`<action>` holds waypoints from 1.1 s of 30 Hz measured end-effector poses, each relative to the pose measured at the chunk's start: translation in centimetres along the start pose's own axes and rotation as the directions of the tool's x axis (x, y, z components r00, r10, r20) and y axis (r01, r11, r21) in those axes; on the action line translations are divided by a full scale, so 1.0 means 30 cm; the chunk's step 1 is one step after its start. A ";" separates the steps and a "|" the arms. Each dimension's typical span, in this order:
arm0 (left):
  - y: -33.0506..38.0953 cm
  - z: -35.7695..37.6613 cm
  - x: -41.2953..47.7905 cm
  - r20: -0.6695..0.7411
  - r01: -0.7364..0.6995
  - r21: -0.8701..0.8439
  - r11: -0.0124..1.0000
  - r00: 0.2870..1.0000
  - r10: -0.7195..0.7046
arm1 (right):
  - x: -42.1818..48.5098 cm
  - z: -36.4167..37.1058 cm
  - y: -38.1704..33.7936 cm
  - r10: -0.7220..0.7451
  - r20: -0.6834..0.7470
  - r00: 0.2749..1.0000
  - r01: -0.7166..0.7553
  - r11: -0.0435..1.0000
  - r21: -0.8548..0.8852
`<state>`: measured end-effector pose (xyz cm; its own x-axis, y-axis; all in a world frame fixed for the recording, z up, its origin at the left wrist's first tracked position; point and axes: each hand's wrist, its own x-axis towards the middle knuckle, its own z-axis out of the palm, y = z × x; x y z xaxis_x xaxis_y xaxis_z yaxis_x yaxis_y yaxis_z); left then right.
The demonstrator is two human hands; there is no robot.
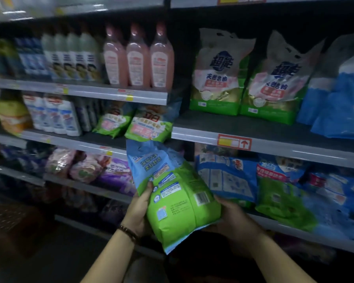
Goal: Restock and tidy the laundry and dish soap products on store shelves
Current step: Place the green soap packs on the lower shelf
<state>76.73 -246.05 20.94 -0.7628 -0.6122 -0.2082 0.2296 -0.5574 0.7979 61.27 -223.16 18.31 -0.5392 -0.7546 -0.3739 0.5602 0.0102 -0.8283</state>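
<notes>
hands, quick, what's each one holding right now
Left hand: grips the left edge of the green and blue bag, thumb on its front.
Right hand: holds the same bag's right side, fingers hidden under it.

A red-framed price label (234, 142) printed with an upward arrow is seen at centre right. Smaller red-and-yellow price tags (125, 94) are seen further left, blurred beyond reading. A brown box-like object (12, 221) with a dotted surface is set on the dark floor (49, 262) at lower left.
</notes>
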 end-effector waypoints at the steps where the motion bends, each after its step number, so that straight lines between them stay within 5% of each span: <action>1: 0.035 -0.025 0.000 0.002 0.004 0.009 1.000 1.000 -0.004 | 0.026 0.046 -0.016 0.004 0.041 0.999 -0.004 1.000 -0.010; 6: 0.243 -0.140 0.015 0.032 -0.013 0.144 0.989 0.999 0.008 | 0.148 0.271 -0.048 0.049 0.113 0.992 -0.042 0.997 -0.061; 12: 0.470 -0.218 0.071 0.002 -0.026 0.535 0.844 1.000 0.029 | 0.275 0.529 -0.092 -0.144 0.082 0.986 0.152 0.984 -0.089; 17: 0.531 -0.327 0.120 0.033 0.049 0.479 0.876 0.997 -0.074 | 0.400 0.689 -0.158 -0.225 0.072 0.972 0.230 0.970 -0.074; 23: 0.625 -0.373 0.291 -0.044 -0.158 0.541 0.826 0.976 0.215 | 0.559 0.791 -0.240 -0.288 0.064 0.955 0.295 0.920 -0.257; 26: 0.696 -0.391 0.388 0.024 -0.280 0.590 0.758 0.944 0.330 | 0.640 0.861 -0.294 -0.356 0.061 0.933 0.353 0.862 -0.364; 33: 0.892 -0.406 0.650 0.123 -0.349 0.777 0.525 0.901 0.416 | 0.842 1.002 -0.414 -0.458 0.025 0.888 0.408 0.764 -0.500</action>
<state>75.35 -279.75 31.33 -0.6661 -0.7145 0.2142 -0.0832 0.3565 0.9306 59.61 -262.06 31.69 -0.7203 -0.6913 0.0576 -0.1068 0.0284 -0.9939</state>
